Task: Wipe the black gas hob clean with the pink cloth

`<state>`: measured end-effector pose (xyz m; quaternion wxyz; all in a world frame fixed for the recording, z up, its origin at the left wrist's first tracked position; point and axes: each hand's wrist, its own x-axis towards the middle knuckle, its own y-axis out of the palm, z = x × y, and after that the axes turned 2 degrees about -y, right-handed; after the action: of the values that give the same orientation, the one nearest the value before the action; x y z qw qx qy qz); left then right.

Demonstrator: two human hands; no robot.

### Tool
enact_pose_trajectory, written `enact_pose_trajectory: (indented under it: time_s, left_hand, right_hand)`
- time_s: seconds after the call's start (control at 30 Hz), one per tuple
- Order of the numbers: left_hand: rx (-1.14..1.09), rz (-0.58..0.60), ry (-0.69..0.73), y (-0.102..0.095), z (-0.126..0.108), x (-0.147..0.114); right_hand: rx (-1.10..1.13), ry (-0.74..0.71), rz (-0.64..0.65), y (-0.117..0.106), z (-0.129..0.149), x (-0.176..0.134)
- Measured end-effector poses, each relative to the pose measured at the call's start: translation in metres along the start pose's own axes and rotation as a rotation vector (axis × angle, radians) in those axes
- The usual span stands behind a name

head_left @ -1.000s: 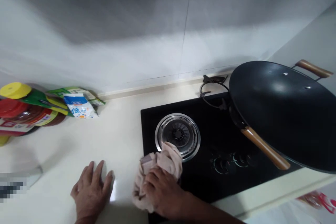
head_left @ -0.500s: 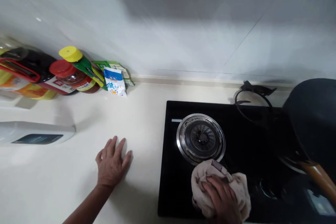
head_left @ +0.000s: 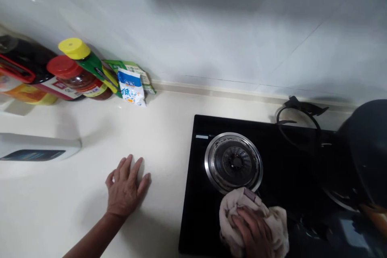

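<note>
right hand (head_left: pixel 254 229) grasps a crumpled, pale beige cloth (head_left: pixel 229 215) with a purplish patch (head_left: pixel 250 195) while the left hand (head_left: pixel 124 191) lies spread.

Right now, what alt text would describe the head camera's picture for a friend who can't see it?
A right hand holds a pale cloth against a black stove, by a round burner, while the left hand rests spread on the white counter. Bottles and packets stand near the wall at left; part of a dark pan shows at right.
</note>
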<state>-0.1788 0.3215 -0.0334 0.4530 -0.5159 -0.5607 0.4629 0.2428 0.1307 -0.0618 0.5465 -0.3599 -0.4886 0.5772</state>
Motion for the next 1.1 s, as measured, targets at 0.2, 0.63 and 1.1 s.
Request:
enact_pose_trajectory:
  time_s: [0.2, 0.63, 1.1]
  left_hand:
    - [0.002, -0.023, 0.006, 0.003, 0.000, -0.001]
    - [-0.025, -0.084, 0.047, 0.003, -0.002, 0.001]
    - [-0.031, -0.073, 0.041, 0.002, 0.000, 0.006]
  right_hand:
    - [-0.034, 0.010, 0.008, 0.002, -0.004, 0.009]
    - [0.009, 0.168, -0.056, -0.009, 0.029, 0.061]
    - [0.330, -0.256, 0.248, -0.008, 0.125, 0.083]
